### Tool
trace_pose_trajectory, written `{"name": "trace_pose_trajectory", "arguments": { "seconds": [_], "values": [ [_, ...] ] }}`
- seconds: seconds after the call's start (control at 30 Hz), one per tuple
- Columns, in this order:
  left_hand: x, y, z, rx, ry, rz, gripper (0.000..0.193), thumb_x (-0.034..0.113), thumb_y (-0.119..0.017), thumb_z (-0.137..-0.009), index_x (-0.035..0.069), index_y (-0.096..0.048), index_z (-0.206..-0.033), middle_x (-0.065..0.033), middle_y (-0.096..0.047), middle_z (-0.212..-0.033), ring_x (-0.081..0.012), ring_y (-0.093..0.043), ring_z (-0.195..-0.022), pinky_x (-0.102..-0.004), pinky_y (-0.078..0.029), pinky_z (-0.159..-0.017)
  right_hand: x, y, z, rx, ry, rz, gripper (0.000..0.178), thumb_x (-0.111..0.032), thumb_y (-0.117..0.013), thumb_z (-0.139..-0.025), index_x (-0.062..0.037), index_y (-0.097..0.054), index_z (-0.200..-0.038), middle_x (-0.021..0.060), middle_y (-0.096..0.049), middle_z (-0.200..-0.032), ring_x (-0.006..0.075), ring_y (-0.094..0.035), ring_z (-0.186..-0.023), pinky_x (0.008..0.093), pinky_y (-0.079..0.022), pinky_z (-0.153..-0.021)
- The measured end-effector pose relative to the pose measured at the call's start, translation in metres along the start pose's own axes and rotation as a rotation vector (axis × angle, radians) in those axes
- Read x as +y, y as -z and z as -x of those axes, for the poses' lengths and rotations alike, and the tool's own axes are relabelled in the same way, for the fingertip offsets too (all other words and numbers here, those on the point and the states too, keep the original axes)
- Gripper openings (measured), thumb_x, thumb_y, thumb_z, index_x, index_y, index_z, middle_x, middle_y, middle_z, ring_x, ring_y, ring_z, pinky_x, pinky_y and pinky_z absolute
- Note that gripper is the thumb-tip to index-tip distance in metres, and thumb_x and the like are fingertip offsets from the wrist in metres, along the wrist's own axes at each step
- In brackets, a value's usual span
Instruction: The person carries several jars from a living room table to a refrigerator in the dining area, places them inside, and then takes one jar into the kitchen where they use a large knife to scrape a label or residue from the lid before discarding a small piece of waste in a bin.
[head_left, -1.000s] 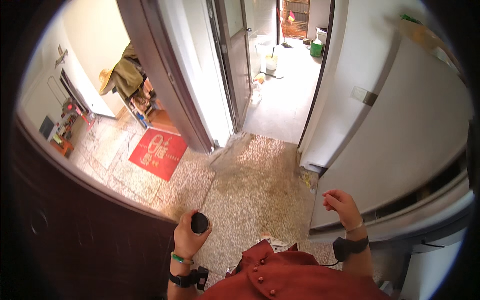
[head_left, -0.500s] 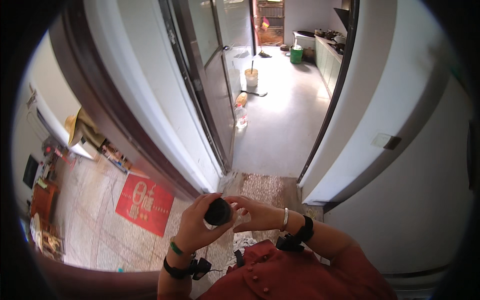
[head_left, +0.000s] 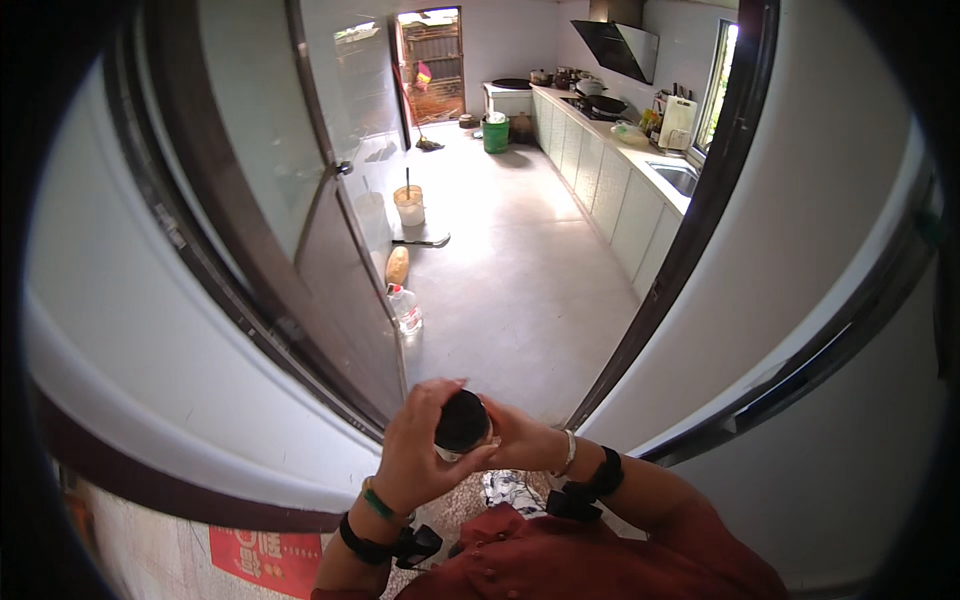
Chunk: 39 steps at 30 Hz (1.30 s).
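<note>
Head view: small round jar [head_left: 464, 428], smooth black lid [head_left: 461, 418], pale body mostly covered, is held between both hands. Lid is turned up toward camera; long axis cannot be told. Jar's left side is cupped by curved left hand [head_left: 415, 445]; right side is gripped by bent right hand [head_left: 518, 440], digits partly hidden.

Left fingers [head_left: 438, 389], right fingers [head_left: 496, 414] curled

1. Here's the kitchen floor [head_left: 520, 300]: clear bottle [head_left: 406, 312] and bucket [head_left: 410, 210] along its left edge, green bin [head_left: 496, 138] towards its far end.
2. Over to the worktop [head_left: 640, 156]: sink [head_left: 677, 179] at its near end, pale board [head_left: 679, 122] upright near its back edge.
3. And the speckled floor [head_left: 165, 545]: red mat [head_left: 265, 562] lying flat.
</note>
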<state>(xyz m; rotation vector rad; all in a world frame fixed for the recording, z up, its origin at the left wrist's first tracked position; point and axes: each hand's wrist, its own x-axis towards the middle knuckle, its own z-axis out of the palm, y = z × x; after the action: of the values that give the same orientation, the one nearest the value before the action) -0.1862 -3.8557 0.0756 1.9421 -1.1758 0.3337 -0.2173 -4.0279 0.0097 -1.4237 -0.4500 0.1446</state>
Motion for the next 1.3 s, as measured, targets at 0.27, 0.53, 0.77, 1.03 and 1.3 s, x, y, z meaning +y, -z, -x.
{"name": "trace_pose_trajectory", "arguments": {
  "seconds": [0.27, 0.53, 0.77, 1.03, 1.3],
  "values": [
    [-0.091, -0.035, -0.124, 0.177, 0.090, 0.010, 0.071, 0.023, -0.083, -0.061, 0.000, -0.046, -0.116, -0.0161, -0.057, -0.100, -0.0293, -0.061, -0.086, -0.0348, -0.051, -0.074, -0.003, 0.109, -0.102, 0.130, 0.076, 0.205, 0.056, -0.022, -0.073, -0.075, -0.0011, -0.043, -0.119, 0.0115, -0.059, -0.100, 0.0180, -0.058, -0.094, 0.0317, -0.047, -0.083],
    [-0.178, -0.097, -0.253, 0.149, 0.127, 0.276, 0.051, 0.023, -0.079, -0.067, 0.001, -0.051, -0.105, -0.0077, -0.062, -0.083, -0.0173, -0.062, -0.075, -0.0296, -0.051, -0.070, -0.010, 0.226, -0.160, 0.333, 0.033, 0.283, 0.056, -0.027, -0.072, -0.075, -0.0006, -0.045, -0.117, 0.0127, -0.060, -0.097, 0.0188, -0.059, -0.088, 0.0314, -0.047, -0.080],
    [-0.288, -0.163, -0.351, 0.017, -0.120, 0.441, 0.047, 0.015, -0.075, -0.069, 0.001, -0.050, -0.106, -0.0112, -0.062, -0.088, -0.0192, -0.062, -0.079, -0.0301, -0.050, -0.072, 0.017, 0.325, -0.211, 0.526, 0.018, 0.370, 0.055, -0.027, -0.072, -0.076, -0.0006, -0.046, -0.117, 0.0115, -0.059, -0.102, 0.0162, -0.056, -0.094, 0.0311, -0.047, -0.082],
    [-0.422, -0.204, -0.443, -0.228, -0.065, 0.601, 0.076, 0.020, -0.076, -0.069, -0.001, -0.035, -0.129, -0.0114, -0.056, -0.104, -0.0182, -0.057, -0.093, -0.0303, -0.045, -0.085, 0.098, 0.432, -0.312, 0.681, 0.120, 0.286, 0.059, -0.032, -0.073, -0.075, -0.0017, -0.045, -0.118, 0.0105, -0.058, -0.099, 0.0175, -0.056, -0.092, 0.0304, -0.046, -0.082],
    [-0.477, -0.303, -0.537, -0.602, 0.060, 1.072, 0.062, 0.024, -0.075, -0.072, -0.001, -0.047, -0.121, -0.0095, -0.054, -0.117, -0.0178, -0.053, -0.105, -0.0318, -0.044, -0.091, 0.102, 0.545, -0.328, 0.783, 0.217, 0.251, 0.065, -0.028, -0.071, -0.078, -0.0025, -0.037, -0.128, 0.0096, -0.053, -0.110, 0.0172, -0.054, -0.096, 0.0299, -0.045, -0.085]
  ]
}}
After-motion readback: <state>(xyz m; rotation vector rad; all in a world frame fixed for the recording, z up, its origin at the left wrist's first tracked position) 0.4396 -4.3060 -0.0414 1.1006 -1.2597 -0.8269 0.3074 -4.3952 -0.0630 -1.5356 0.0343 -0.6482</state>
